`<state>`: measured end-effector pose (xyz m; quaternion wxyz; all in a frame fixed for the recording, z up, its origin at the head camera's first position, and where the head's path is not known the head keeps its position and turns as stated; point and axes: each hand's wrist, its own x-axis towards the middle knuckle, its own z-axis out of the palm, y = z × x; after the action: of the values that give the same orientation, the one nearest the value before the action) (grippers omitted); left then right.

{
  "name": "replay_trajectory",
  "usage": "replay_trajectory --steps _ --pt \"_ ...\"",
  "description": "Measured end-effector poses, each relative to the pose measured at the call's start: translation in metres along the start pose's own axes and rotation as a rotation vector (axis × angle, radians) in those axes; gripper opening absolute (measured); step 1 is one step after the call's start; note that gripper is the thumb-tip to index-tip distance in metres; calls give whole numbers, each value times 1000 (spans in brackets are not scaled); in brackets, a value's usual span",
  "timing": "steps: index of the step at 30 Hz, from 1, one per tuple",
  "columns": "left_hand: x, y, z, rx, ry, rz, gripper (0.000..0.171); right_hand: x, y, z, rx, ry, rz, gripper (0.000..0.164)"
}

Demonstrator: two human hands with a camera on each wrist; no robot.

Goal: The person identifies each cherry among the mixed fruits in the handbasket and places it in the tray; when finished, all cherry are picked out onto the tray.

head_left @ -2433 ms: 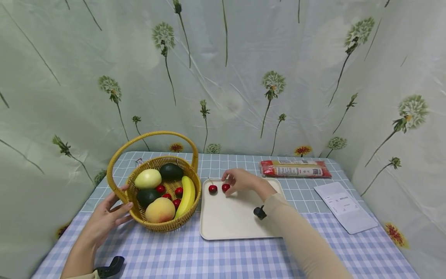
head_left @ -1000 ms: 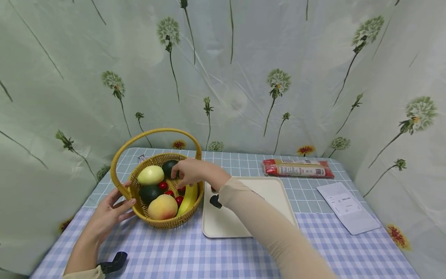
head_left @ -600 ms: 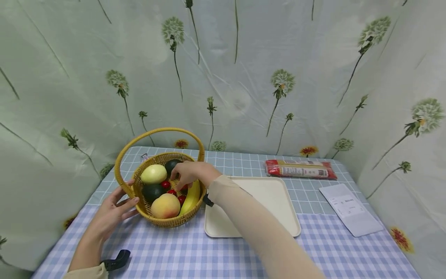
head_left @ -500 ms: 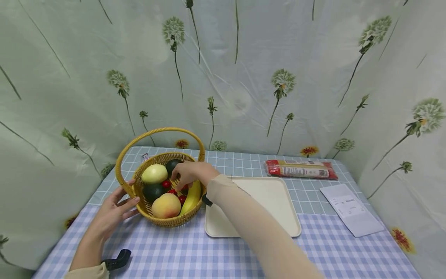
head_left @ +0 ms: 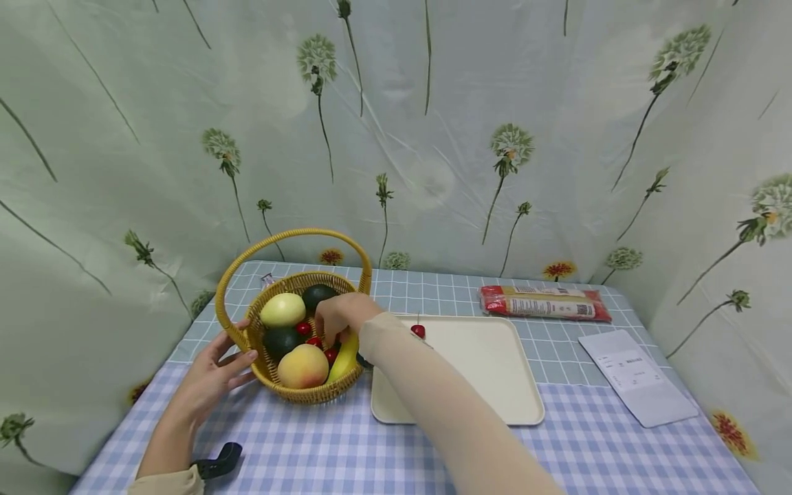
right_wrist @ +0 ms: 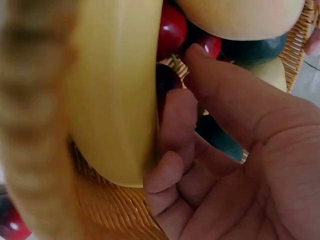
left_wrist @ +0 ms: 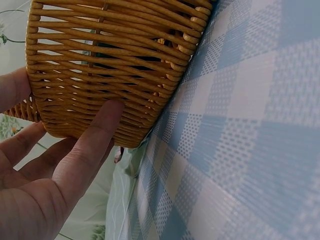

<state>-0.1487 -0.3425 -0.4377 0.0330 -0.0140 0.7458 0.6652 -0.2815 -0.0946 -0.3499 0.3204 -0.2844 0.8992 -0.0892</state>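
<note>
A yellow wicker basket [head_left: 291,394] with a tall handle holds a peach [head_left: 303,366], a banana [head_left: 344,357], a pale green oval fruit [head_left: 282,310], two dark green fruits and several red cherries. My left hand [head_left: 213,371] rests at its left side; in the left wrist view, one nearly straight finger [left_wrist: 95,137] presses the woven outside wall. Inside the basket, my right hand [head_left: 340,316] has bent fingers beside the banana. In the right wrist view, its index fingertip is right at a dark cherry [right_wrist: 167,82], with a gap to the thumb; I cannot tell whether that cherry is held.
A cream tray [head_left: 476,385] lies right of the basket, partly under my right sleeve, with a cherry [head_left: 418,331] near its back edge. Behind it is a red-and-clear long packet [head_left: 544,303]. A grey labelled pouch [head_left: 637,377] lies at the right.
My right hand has left a cherry on the tray and moved left into the basket, where its fingers now reach in beside the banana. My left hand stays at the basket.
</note>
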Motion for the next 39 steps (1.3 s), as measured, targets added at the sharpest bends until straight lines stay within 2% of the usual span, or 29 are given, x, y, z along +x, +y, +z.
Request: replay_trajectory --steps 4,13,22,27,32,35,39 --pt "0 1 0 -2 0 4 76 1 0 0 -48 -17 -10 10" --pt "2 3 0 21 -1 -7 77 4 0 -2 -120 -14 -23 6" --pt "2 4 -1 10 -7 5 75 3 4 -4 -111 28 -127 1" --pt "1 3 -1 11 -8 4 77 -3 7 -9 -122 48 -188 14" --pt "1 1 -1 16 -7 -14 78 -10 16 -13 -53 67 -260 29" --pt "1 0 -1 7 -8 -20 78 -17 22 -16 -15 77 -281 32" --pt "1 -1 -1 1 -9 -25 79 -30 31 -19 -21 101 -330 33"
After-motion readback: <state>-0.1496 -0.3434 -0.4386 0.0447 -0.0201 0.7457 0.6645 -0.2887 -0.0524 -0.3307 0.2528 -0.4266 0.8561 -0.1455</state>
